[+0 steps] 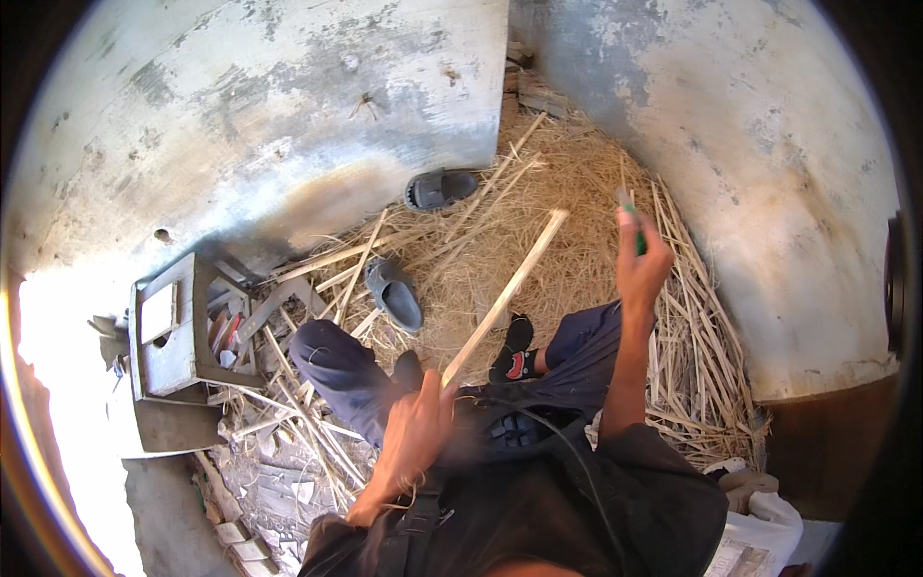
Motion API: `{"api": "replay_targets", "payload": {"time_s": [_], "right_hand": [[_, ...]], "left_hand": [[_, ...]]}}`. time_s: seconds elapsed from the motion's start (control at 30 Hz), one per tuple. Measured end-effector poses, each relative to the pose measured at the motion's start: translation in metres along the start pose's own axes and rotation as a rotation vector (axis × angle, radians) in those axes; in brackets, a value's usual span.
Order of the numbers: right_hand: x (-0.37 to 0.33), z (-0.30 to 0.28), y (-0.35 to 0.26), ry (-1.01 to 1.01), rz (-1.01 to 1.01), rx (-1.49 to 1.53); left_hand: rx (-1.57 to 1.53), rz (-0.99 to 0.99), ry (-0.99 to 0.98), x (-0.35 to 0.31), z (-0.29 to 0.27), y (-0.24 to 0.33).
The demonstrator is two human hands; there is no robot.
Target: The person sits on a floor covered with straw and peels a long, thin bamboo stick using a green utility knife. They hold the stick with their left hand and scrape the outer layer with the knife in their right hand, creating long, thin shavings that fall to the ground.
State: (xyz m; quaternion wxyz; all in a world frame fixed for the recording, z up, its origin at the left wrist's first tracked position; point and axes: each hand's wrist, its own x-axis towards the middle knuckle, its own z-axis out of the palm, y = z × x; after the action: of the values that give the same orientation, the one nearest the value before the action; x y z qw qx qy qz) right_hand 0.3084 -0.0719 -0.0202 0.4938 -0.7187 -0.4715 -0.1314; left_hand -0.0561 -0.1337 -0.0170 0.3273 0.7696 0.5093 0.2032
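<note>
My left hand (pixel 418 423) is closed round the lower end of a pale split-wood strip (pixel 510 292). The strip slants up and away to the right, its far end over a heap of thin shavings (pixel 577 183). Off to the right and farther out, my right hand (pixel 646 269) grips a green-handled knife (pixel 640 240). Its narrow blade points away from me and is partly blurred. The knife stands apart from the strip, to the right of its far end. Both hands are above my bent legs.
Long pale strips (pixel 707 356) are piled along the right wall. Two dark shoes, one by the wall (pixel 441 188) and one nearer (pixel 393 294), lie among shavings. A worn box (pixel 173 332) with odds and ends stands at left. A white sack (pixel 760 529) sits at lower right.
</note>
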Motion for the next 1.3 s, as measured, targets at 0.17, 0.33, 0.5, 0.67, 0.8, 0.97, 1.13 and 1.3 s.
{"api": "replay_targets", "payload": {"time_s": [0.17,0.33,0.5,0.67,0.8,0.97,1.13,1.3], "right_hand": [[-0.008,-0.016,0.007,-0.148,0.028,0.198],[-0.056,-0.003,-0.055,-0.462,-0.267,0.408],[-0.073,0.002,-0.088,-0.537,-0.377,0.530],[-0.073,0.005,-0.100,-0.519,-0.460,0.459],[-0.076,0.004,-0.105,-0.492,-0.506,0.394],[-0.080,0.009,-0.104,-0.391,-0.516,0.365],[-0.074,0.001,-0.104,-0.396,-0.533,0.315],[-0.013,0.006,-0.034,-0.115,-0.096,0.202]], "left_hand": [[-0.116,-0.059,0.047,0.008,-0.014,-0.006],[-0.157,-0.027,0.041,0.022,-0.018,-0.001],[-0.123,0.020,0.019,0.028,-0.016,0.009],[-0.076,0.102,0.110,0.027,-0.009,0.013],[-0.002,0.118,0.147,0.025,-0.006,0.015],[0.054,0.133,0.197,0.023,-0.004,0.014],[0.069,0.079,0.143,0.019,-0.005,0.012],[0.040,-0.008,-0.008,-0.002,0.000,0.002]]}}
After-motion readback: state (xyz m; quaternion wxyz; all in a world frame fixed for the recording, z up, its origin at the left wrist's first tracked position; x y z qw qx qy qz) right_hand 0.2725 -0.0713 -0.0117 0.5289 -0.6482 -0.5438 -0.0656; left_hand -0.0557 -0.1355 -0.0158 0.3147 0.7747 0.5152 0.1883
